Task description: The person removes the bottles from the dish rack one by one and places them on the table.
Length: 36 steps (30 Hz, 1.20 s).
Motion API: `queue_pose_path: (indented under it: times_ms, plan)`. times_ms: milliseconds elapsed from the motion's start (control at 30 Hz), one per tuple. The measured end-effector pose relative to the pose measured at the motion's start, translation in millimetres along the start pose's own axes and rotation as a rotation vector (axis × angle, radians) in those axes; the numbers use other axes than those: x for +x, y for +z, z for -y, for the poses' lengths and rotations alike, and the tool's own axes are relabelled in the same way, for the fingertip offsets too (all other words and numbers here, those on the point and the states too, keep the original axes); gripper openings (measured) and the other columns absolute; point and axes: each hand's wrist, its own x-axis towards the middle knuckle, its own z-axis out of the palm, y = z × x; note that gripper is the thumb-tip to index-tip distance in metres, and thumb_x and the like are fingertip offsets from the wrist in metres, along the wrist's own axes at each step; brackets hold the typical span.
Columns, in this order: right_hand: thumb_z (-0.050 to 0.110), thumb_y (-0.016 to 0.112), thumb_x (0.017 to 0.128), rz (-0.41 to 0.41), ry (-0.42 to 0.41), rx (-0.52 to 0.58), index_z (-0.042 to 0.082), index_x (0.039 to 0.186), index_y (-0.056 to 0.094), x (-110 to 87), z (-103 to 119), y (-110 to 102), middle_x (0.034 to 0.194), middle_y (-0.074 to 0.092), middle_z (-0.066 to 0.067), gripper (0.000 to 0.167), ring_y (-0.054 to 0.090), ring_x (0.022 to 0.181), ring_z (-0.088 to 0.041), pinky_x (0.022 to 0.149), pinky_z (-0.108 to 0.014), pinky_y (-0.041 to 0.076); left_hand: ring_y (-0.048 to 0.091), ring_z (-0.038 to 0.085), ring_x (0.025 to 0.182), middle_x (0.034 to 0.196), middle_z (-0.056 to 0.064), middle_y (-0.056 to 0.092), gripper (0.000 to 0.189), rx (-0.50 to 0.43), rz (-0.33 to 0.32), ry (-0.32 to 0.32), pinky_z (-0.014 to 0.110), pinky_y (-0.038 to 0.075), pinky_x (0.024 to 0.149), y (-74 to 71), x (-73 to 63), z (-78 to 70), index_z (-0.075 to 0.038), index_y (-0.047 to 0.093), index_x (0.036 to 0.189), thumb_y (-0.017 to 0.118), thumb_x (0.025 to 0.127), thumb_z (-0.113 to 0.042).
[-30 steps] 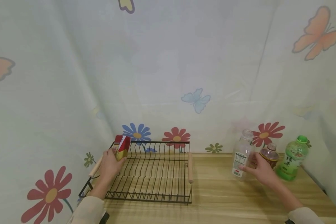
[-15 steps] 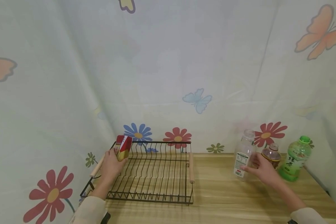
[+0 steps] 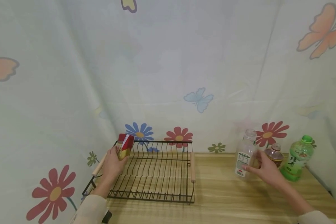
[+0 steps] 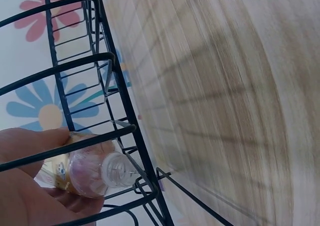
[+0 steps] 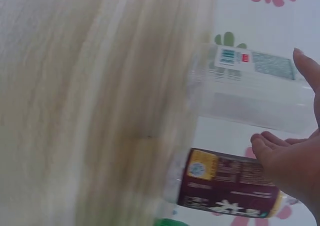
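My left hand grips a small bottle with a red and gold label at the back left corner of the black wire dish rack. In the left wrist view the bottle's clear plastic neck points down among the rack's bars, and the fingers wrap its label end. My right hand is spread at a clear bottle with a white label standing on the table. Its thumb overlaps the label in the head view; in the right wrist view its fingers lie beside the bottle, between it and a dark-labelled bottle.
A green tea bottle stands at the right end of the wood-grain table. The rack has wooden handles, one on its right side. A flower-patterned curtain hangs close behind everything.
The whole head view has shifted slightly, with things sitting a little further right. My left hand stays on its bottle at the rack, and the right hand stays beside the clear bottle.
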Motion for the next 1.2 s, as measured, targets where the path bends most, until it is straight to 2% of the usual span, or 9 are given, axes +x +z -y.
queue_pose_path:
  times_ms: [167, 267, 400, 500, 600, 767, 967, 1200]
  plan:
    - [0.049, 0.08, 0.094, -0.008, -0.019, -0.026, -0.008, 0.165, 0.006, -2.2, 17, -13, 0.158, 0.029, -0.046, 0.117, 0.035, 0.141, -0.066, 0.107, -0.074, 0.039, 0.057, 0.046, 0.121, 0.148, 0.03, 0.044, 0.087, -0.023, -0.013, 0.048, 0.061, 0.052, 0.09, -2.2, -0.6, -5.3, 0.0, 0.026, 0.164, 0.075, 0.1, -0.032]
    - [0.046, 0.082, 0.093, -0.034, -0.067, -0.041, -0.009, 0.163, 0.015, -3.5, 30, -21, 0.159, 0.03, -0.044, 0.112, 0.037, 0.14, -0.065, 0.105, -0.075, 0.041, 0.058, 0.046, 0.117, 0.145, 0.03, 0.046, 0.086, -0.015, -0.016, 0.072, 0.06, 0.053, 0.088, -5.4, -1.0, -11.0, -0.002, 0.028, 0.164, 0.076, 0.099, -0.033]
    - [0.039, 0.086, 0.091, -0.077, -0.15, -0.076, -0.009, 0.159, 0.024, -5.8, 49, -36, 0.154, 0.038, -0.041, 0.103, 0.042, 0.136, -0.064, 0.101, -0.078, 0.042, 0.058, 0.047, 0.115, 0.142, 0.033, 0.047, 0.086, -0.004, 0.025, 0.116, 0.06, 0.054, 0.086, -11.4, -4.0, -25.4, -0.003, 0.027, 0.165, 0.074, 0.1, -0.033]
    - [0.036, 0.087, 0.091, -0.108, -0.192, -0.119, -0.009, 0.161, 0.02, -7.3, 63, -48, 0.152, 0.039, -0.041, 0.107, 0.049, 0.128, -0.064, 0.097, -0.078, 0.044, 0.056, 0.049, 0.12, 0.145, 0.034, 0.046, 0.086, -0.003, 0.066, 0.177, 0.062, 0.053, 0.089, -17.8, -8.3, -41.6, -0.002, 0.025, 0.166, 0.074, 0.101, -0.033]
    - [0.036, 0.088, 0.09, -0.136, -0.219, -0.164, -0.01, 0.163, 0.017, -8.9, 76, -58, 0.156, 0.034, -0.042, 0.112, 0.049, 0.127, -0.065, 0.094, -0.079, 0.044, 0.053, 0.049, 0.128, 0.149, 0.033, 0.046, 0.087, -0.002, 0.078, 0.259, 0.065, 0.049, 0.096, -25.0, -13.7, -61.4, -0.001, 0.027, 0.166, 0.076, 0.101, -0.032]
    - [0.036, 0.09, 0.087, -0.161, -0.256, -0.179, -0.007, 0.164, 0.021, -12.2, 98, -64, 0.159, 0.031, -0.04, 0.112, 0.039, 0.136, -0.064, 0.096, -0.081, 0.04, 0.051, 0.046, 0.132, 0.149, 0.028, 0.05, 0.087, -0.009, 0.082, 0.368, 0.063, 0.047, 0.102, -33.5, -25.8, -99.2, 0.0, 0.033, 0.163, 0.081, 0.097, -0.028]
    - [0.037, 0.093, 0.083, -0.185, -0.356, -0.251, -0.002, 0.164, 0.026, -18.8, 125, -60, 0.16, 0.034, -0.036, 0.113, 0.043, 0.135, -0.059, 0.097, -0.082, 0.039, 0.058, 0.037, 0.125, 0.141, 0.02, 0.057, 0.084, 0.012, 0.053, 0.531, 0.053, 0.055, 0.097, -37.3, -50.1, -143.5, 0.0, 0.044, 0.155, 0.089, 0.089, -0.026]
    - [0.037, 0.095, 0.08, -0.166, -0.494, -0.32, 0.005, 0.167, 0.026, -29.3, 161, -39, 0.165, 0.034, -0.025, 0.115, 0.037, 0.146, -0.051, 0.101, -0.077, 0.042, 0.056, 0.029, 0.126, 0.138, 0.009, 0.06, 0.077, 0.027, 0.099, 0.634, 0.047, 0.055, 0.101, -34.3, -78.4, -178.4, -0.008, 0.053, 0.149, 0.093, 0.085, -0.023]
